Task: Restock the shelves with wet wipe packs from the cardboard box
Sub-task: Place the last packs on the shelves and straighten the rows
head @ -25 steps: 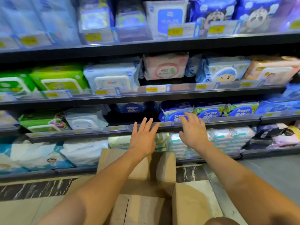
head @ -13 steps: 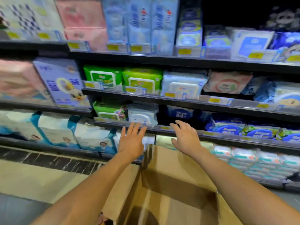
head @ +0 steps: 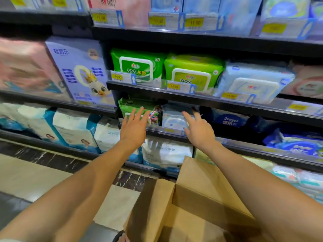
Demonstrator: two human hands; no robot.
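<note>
Shop aisle, dark metal shelves (head: pixel 201 99) | brown cardboard box (head: pixel 206 194) at 6 o'clock, contents hidden | left hand (head: pixel 134 127), right hand (head: pixel 199 132) at 12, grips wide and empty, before green plastic wet wipe pack (head: pixel 130 104) | step: likely straightening stock | next: dip into box

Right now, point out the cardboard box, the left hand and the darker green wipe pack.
cardboard box (head: pixel 206 186), head view, raised flap.
left hand (head: pixel 134 131), head view, back of hand.
darker green wipe pack (head: pixel 137 68), head view, lid label.
</note>
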